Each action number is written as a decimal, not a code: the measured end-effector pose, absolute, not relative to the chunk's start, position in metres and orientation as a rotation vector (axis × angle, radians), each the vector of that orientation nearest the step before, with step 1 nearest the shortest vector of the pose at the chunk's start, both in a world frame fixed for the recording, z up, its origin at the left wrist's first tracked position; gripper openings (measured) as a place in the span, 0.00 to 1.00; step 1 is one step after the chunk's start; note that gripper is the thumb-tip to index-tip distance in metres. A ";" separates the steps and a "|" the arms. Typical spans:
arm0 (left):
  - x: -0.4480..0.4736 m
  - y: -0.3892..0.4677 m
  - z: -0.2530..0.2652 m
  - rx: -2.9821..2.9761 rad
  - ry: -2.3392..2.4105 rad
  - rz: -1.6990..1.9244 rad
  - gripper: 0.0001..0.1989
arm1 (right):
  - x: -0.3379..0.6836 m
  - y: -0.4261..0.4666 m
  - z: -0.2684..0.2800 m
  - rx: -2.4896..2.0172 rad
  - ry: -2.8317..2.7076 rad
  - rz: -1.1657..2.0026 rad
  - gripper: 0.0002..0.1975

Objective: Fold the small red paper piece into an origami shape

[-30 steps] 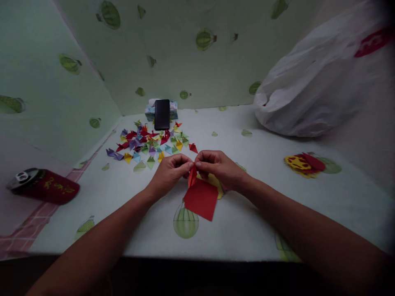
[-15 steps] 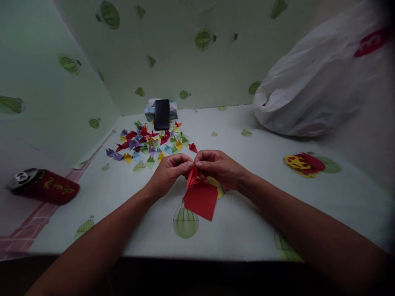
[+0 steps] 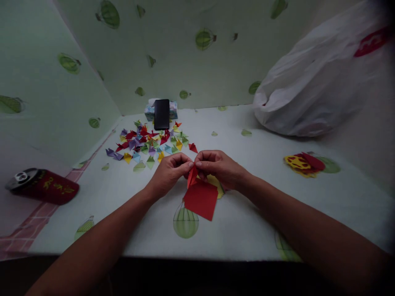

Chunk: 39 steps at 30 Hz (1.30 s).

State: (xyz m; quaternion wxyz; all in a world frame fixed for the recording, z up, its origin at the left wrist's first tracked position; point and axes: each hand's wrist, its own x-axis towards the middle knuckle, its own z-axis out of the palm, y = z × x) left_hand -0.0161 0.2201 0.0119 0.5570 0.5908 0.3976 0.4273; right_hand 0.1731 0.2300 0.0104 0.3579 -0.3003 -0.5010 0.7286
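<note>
Between my two hands is a small folded piece of red origami paper [image 3: 191,176], pointed at the top. My left hand [image 3: 173,170] pinches it near its tip from the left, thumb and forefinger closed. From the right, my right hand [image 3: 217,166] pinches the same tip, its other fingers curled. Just below lies a flat red square of paper [image 3: 202,199] on the table, with yellow paper [image 3: 216,184] partly showing behind it. Beyond my hands, a heap of small folded paper cranes [image 3: 148,142] in many colours is spread out.
A black phone [image 3: 162,115] leans on a tissue box [image 3: 149,113] at the back. At the left lies a dark red can [image 3: 46,187]. A white plastic bag [image 3: 302,90] fills the back right, with yellow and red paper pieces [image 3: 304,163] in front of it on the table [image 3: 247,230].
Almost nothing differs. My right fingers have shifted slightly around the folded red paper; my arms and everything else stay in place.
</note>
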 end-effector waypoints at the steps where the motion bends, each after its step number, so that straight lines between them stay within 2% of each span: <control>1: -0.016 0.220 0.012 1.395 0.938 1.007 0.11 | 0.173 0.230 0.011 -0.772 -1.285 1.893 0.11; 28: -0.018 0.221 0.010 1.444 0.921 0.998 0.11 | 0.172 0.231 0.013 -0.866 -1.301 1.849 0.11; 39: -0.017 0.222 0.010 1.536 0.982 0.976 0.10 | 0.170 0.227 0.018 -1.002 -1.506 1.600 0.06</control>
